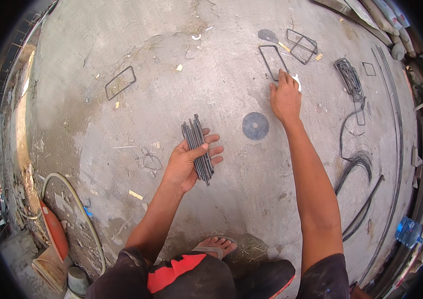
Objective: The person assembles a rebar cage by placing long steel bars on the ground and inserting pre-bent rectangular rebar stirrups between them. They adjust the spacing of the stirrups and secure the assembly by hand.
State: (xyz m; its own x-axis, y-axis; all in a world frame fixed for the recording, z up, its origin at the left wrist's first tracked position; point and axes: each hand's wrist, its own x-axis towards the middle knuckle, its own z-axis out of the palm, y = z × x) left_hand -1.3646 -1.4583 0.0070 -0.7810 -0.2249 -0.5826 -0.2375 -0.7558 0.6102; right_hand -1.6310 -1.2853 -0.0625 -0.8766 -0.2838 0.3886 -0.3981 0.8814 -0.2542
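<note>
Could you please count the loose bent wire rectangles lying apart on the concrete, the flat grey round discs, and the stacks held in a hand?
Loose wire rectangles: 4
Grey discs: 2
Stacks held in the left hand: 1
Total: 7

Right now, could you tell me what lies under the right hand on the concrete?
The right hand rests on one end of a rectangular wire stirrup lying on the concrete floor. A white scrap shows at its edge; anything beneath the palm is covered.

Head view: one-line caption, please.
Left hand holds bent wire rectangles; right hand touches another on concrete floor.
</note>
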